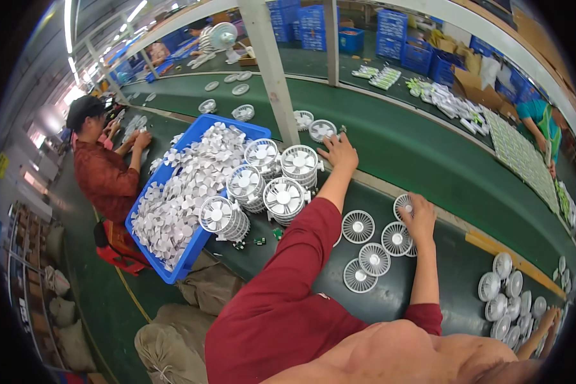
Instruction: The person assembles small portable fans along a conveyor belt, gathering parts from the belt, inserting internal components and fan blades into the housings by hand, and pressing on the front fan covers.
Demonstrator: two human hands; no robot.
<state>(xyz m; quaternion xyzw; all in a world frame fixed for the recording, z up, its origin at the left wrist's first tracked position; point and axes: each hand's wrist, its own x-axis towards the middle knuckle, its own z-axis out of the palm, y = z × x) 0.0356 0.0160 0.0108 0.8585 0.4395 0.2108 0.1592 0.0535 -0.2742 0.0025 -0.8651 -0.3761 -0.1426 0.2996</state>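
Note:
My left hand (pixel 340 153) stretches forward to the belt's near edge, fingers apart, beside a white round fan housing (pixel 322 130). A small dark-green piece (pixel 343 128) shows at its fingertips; whether they touch it I cannot tell. On the right, my right hand (pixel 421 221) has its fingers on the edge of a white fan grille (pixel 401 206). More round grilles (pixel 374 258) lie flat between my arms, some overlapping. Left of my left forearm stand stacks of white fan housings with blades (pixel 285 197). Small green circuit boards (pixel 260 241) lie by the stacks.
A blue crate (pixel 170 276) heaped with white fan blades stands at the left. Beyond runs a green conveyor belt (pixel 390 137), with a metal post (pixel 269 70) rising before it. A co-worker (pixel 102 160) works at left; more hands and piled grilles (pixel 502 288) are at right.

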